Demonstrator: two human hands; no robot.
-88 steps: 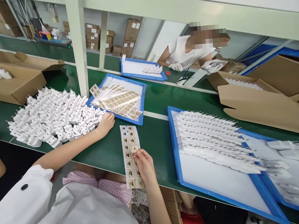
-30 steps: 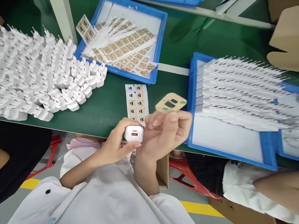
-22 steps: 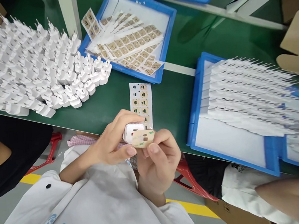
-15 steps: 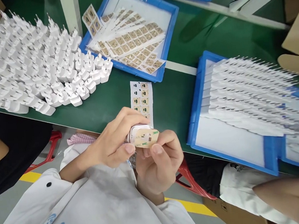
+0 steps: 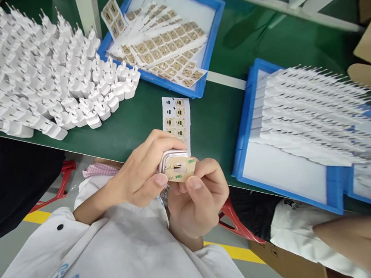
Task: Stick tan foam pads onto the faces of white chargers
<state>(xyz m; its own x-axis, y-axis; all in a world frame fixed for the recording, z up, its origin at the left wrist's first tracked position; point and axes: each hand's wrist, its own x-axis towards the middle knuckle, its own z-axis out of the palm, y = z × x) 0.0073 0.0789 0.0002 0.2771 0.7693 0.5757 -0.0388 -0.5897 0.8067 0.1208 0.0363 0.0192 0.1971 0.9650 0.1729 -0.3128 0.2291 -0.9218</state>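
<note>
My left hand [image 5: 146,170] is wrapped round a white charger housing [image 5: 165,159], its end face turned towards my other hand. A tan adhesive sticker [image 5: 184,168] with green print and a small cutout lies over or against that face. Thumb and fingers of my right hand [image 5: 198,194] pinch the sticker's right edge. I cannot tell how much of it touches the housing. Just beyond my hands a sticker sheet [image 5: 186,113] lies on the green table [image 5: 107,139]; some of its upper left places show white backing.
Many white plug chargers [image 5: 53,77] stand at the left, prongs up. A blue tray [image 5: 211,46] at the back holds sticker sheets [image 5: 161,46]. At the right another blue tray [image 5: 243,151] holds rows of chargers [image 5: 301,120]. Other people sit on both sides.
The sticker has swung left and lies more squarely over the housing's face. Both hands keep their grip; the whole view has shifted slightly.
</note>
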